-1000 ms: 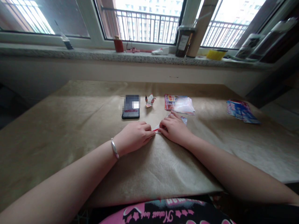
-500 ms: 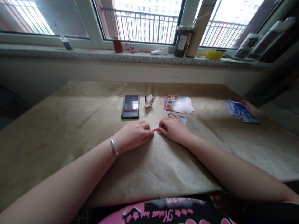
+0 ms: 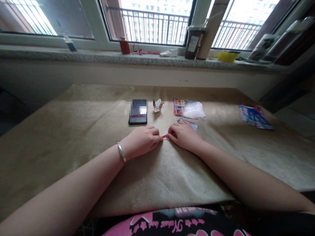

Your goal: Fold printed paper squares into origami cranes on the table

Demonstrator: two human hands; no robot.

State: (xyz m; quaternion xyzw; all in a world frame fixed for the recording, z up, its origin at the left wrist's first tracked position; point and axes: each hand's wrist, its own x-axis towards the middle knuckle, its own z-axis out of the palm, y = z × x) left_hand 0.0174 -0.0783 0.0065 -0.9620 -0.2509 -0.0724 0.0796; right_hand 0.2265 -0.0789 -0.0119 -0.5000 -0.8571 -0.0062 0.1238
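Between my hands a small folded piece of paper (image 3: 165,136), white with a red strip, lies low on the table. My left hand (image 3: 144,140) pinches its left end with thumb and forefinger. At the other end my right hand (image 3: 183,135) is closed on the paper, fingers curled over it. Most of the paper is hidden under the fingers. Just behind my right hand a printed sheet (image 3: 193,126) shows in part. A folded paper figure (image 3: 157,105) with pointed tips stands behind the hands. To its left lies a phone (image 3: 138,118).
A stack of printed flyers (image 3: 189,109) lies behind my right hand. More blue flyers (image 3: 256,116) are fanned out at the far right of the table (image 3: 73,131). Along the windowsill (image 3: 98,58) stand a red container (image 3: 124,46), a dark jar (image 3: 194,43) and a yellow item (image 3: 228,56).
Both hands stay at the paper with almost no movement. Slightly more of its red strip shows between the fingers. The whole view has shifted a little.
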